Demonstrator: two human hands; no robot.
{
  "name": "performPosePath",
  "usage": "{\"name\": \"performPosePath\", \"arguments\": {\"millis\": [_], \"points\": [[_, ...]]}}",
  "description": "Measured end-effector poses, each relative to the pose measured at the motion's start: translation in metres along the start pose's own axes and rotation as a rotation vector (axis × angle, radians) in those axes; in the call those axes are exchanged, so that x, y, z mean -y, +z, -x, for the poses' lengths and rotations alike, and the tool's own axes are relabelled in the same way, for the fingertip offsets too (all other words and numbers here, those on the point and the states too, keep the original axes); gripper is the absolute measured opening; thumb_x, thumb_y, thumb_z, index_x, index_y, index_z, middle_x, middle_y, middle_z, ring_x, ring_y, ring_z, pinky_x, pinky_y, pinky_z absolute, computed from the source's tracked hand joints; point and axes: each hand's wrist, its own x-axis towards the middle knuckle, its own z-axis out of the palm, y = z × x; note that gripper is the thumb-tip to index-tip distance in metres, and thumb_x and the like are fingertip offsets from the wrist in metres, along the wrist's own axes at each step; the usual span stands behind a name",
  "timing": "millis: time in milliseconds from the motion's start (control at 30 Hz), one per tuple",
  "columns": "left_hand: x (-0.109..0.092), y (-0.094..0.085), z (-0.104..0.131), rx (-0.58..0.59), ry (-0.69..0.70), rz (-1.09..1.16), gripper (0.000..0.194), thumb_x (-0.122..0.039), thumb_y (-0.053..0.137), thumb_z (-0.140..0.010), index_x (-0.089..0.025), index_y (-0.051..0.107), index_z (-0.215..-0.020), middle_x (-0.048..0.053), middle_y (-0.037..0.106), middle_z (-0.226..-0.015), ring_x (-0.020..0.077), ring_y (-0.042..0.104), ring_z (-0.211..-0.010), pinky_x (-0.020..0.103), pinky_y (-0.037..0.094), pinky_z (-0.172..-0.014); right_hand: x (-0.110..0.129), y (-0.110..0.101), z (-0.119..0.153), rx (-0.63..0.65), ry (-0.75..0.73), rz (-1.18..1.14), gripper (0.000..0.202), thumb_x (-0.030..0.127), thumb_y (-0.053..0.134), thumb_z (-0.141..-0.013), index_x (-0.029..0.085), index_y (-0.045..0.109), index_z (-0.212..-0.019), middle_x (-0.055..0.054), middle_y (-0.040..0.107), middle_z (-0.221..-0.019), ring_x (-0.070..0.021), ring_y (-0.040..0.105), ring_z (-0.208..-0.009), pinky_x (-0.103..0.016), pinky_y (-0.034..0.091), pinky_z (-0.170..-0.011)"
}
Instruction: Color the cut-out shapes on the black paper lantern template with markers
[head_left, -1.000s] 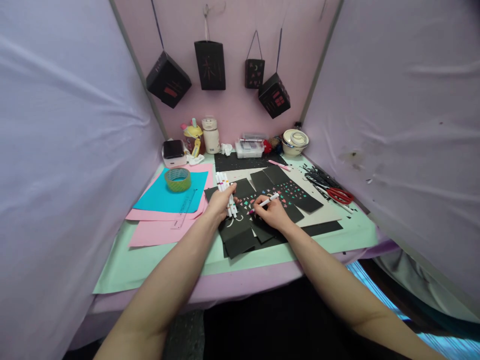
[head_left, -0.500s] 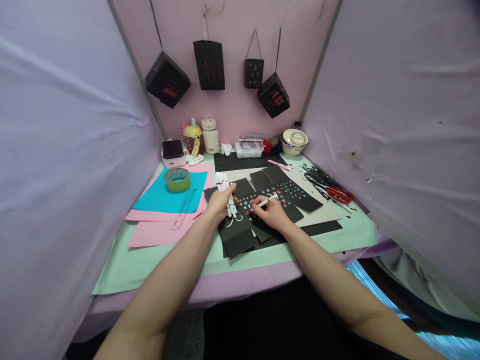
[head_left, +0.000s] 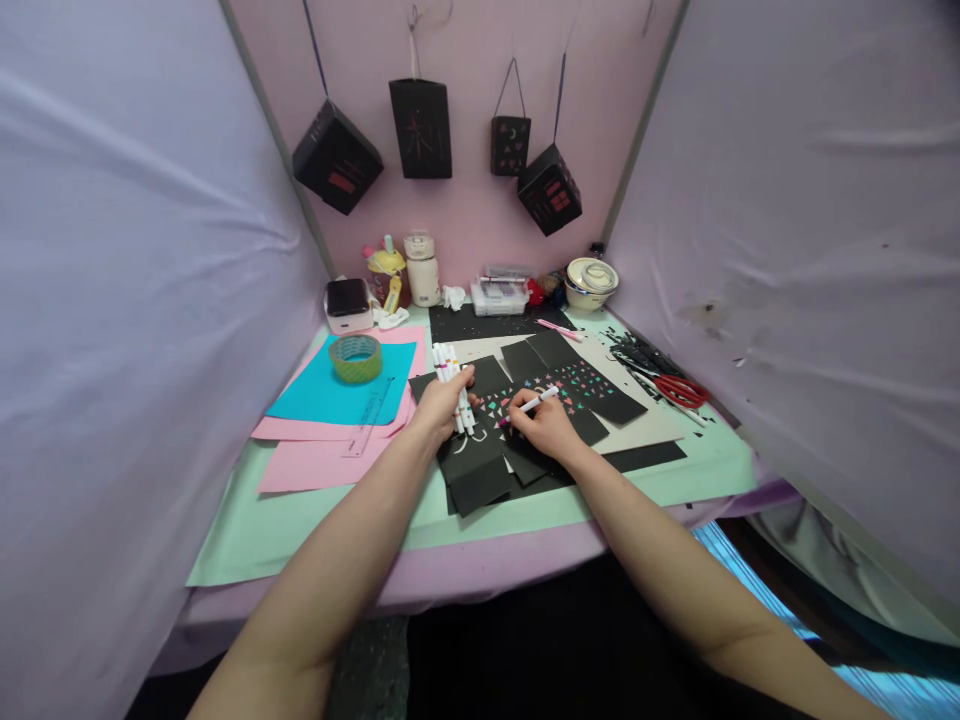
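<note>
My left hand (head_left: 442,402) is closed round a bunch of white marker pens (head_left: 448,365), several of them with differently coloured bands. It rests at the left side of the black paper (head_left: 480,485), which has folded flaps and small cut-out shapes showing green, pink and white. In my right hand (head_left: 541,425) is a single white marker (head_left: 540,399), held like a pen. Its purple tip points down-left at the cut-outs; whether it touches the paper I cannot tell. White curved cut-outs (head_left: 471,440) lie just below the left hand's markers.
Blue paper (head_left: 315,395) with a roll of tape (head_left: 355,359) and a clear ruler (head_left: 369,420) lies left, over pink sheets (head_left: 300,470). Red-handled scissors (head_left: 679,390) and black scraps lie right. Behind stand a white bottle (head_left: 423,272), a plastic box (head_left: 499,296) and bowls (head_left: 590,283). Black boxes (head_left: 420,130) hang above.
My right hand has shifted slightly to the right with its marker. The left hand keeps its hold on the bunch of markers. The whole view has moved very slightly.
</note>
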Motion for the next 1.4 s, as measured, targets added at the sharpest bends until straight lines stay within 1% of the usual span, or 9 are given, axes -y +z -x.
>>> {"name": "performPosePath", "arguments": {"millis": [233, 433, 767, 967, 1200, 1400], "points": [[-0.0006, 0.0002, 0.0001, 0.004, -0.004, -0.005, 0.028, -0.029, 0.071, -0.065, -0.010, 0.057, -0.081, 0.006, 0.062, -0.075, 0.0075, 0.050, -0.041, 0.026, 0.049, -0.045, 0.0027, -0.0018, 0.0005, 0.003, -0.004, 0.011, 0.017, 0.029, 0.046, -0.079, 0.019, 0.054, -0.067, 0.002, 0.056, -0.057, -0.0106, 0.050, -0.053, -0.022, 0.036, -0.054], [0.0000, -0.0009, -0.0010, 0.012, -0.006, -0.004, 0.029, -0.030, 0.072, -0.064, -0.010, 0.058, -0.081, 0.006, 0.061, -0.072, 0.0079, 0.050, -0.041, 0.027, 0.049, -0.047, 0.0035, -0.0014, 0.0006, -0.001, 0.010, 0.001, 0.019, 0.031, 0.046, -0.079, 0.019, 0.054, -0.068, 0.002, 0.056, -0.056, -0.0106, 0.049, -0.052, -0.022, 0.036, -0.053], [-0.0007, -0.0002, 0.0004, 0.003, -0.006, -0.007, 0.029, -0.029, 0.071, -0.065, -0.010, 0.058, -0.081, 0.006, 0.062, -0.074, 0.0077, 0.050, -0.041, 0.025, 0.048, -0.044, 0.0003, -0.0001, -0.0005, 0.000, 0.008, -0.016, 0.017, 0.029, 0.047, -0.078, 0.019, 0.054, -0.066, 0.002, 0.056, -0.056, -0.0105, 0.048, -0.052, -0.022, 0.035, -0.052], [-0.0004, -0.0004, -0.0001, 0.004, -0.007, -0.010, 0.029, -0.029, 0.072, -0.065, -0.010, 0.059, -0.082, 0.006, 0.062, -0.073, 0.0078, 0.050, -0.041, 0.026, 0.049, -0.046, 0.0013, -0.0014, 0.0003, 0.009, 0.015, -0.006, 0.013, 0.025, 0.047, -0.075, 0.018, 0.056, -0.067, 0.002, 0.057, -0.056, -0.0107, 0.049, -0.052, -0.022, 0.036, -0.052], [-0.0003, 0.0000, 0.0009, 0.008, -0.007, -0.005, 0.028, -0.029, 0.071, -0.065, -0.010, 0.058, -0.081, 0.005, 0.061, -0.071, 0.0078, 0.050, -0.041, 0.026, 0.049, -0.046, 0.0039, -0.0026, 0.0013, 0.014, 0.021, -0.008, 0.018, 0.030, 0.046, -0.079, 0.019, 0.055, -0.068, 0.002, 0.057, -0.056, -0.0105, 0.050, -0.051, -0.022, 0.036, -0.053], [-0.0002, -0.0003, -0.0004, 0.011, -0.008, -0.002, 0.028, -0.029, 0.072, -0.064, -0.010, 0.058, -0.080, 0.005, 0.061, -0.070, 0.0076, 0.050, -0.041, 0.026, 0.048, -0.045, 0.0055, -0.0025, 0.0005, 0.001, 0.004, 0.010, 0.018, 0.029, 0.046, -0.079, 0.018, 0.056, -0.068, 0.002, 0.057, -0.056, -0.0105, 0.049, -0.052, -0.022, 0.036, -0.053]]}}
